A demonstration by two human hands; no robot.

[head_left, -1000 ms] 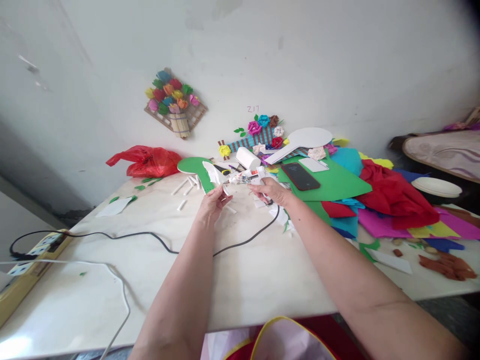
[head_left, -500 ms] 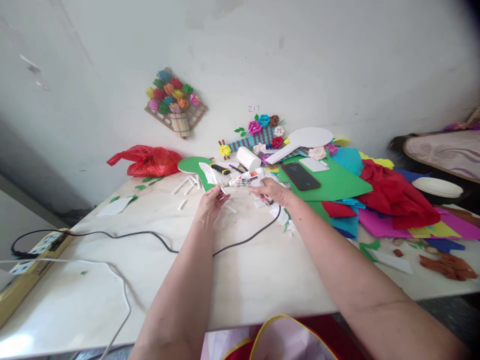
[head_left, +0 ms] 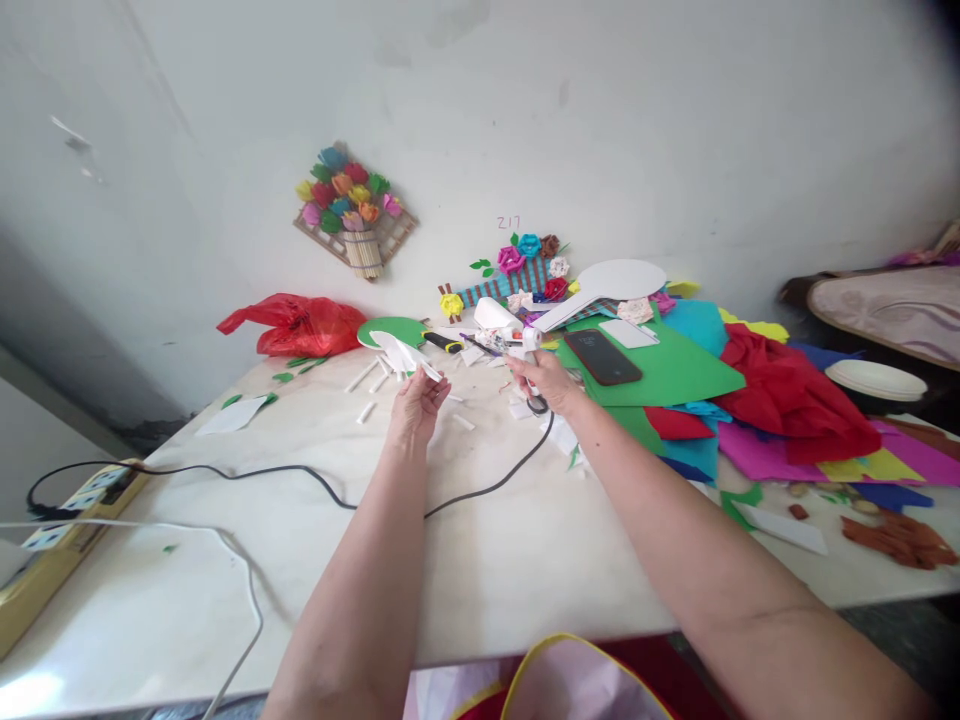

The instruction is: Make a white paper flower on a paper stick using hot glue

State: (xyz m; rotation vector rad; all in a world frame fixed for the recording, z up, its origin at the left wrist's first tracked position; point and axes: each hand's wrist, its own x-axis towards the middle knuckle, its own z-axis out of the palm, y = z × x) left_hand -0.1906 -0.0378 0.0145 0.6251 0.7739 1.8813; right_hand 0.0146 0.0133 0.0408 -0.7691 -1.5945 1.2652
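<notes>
My left hand (head_left: 420, 405) is closed on a white paper piece (head_left: 401, 352) that sticks up and to the left above the fingers. Its lower end looks narrow and rolled or folded; I cannot tell which. In my right hand (head_left: 544, 380) is a white glue gun (head_left: 529, 343), whose black cord (head_left: 517, 462) runs down and left across the table. The gun and the paper piece are apart. Short white sticks (head_left: 366, 412) lie just left of my left hand. Behind it is a green disc (head_left: 405, 330), partly covered by the paper.
A yellow-and-black cutter (head_left: 442, 343), a white roll (head_left: 495, 313) and paper flowers (head_left: 511, 260) lie towards the wall. On the right are a phone (head_left: 602, 357), green sheets (head_left: 690, 370) and red crepe paper (head_left: 795, 400). A power strip (head_left: 75, 525) sits at the left edge.
My right hand has lifted and turned the glue gun, which now points more upward. The paper in my left hand has tilted to the left, hiding more of the green disc.
</notes>
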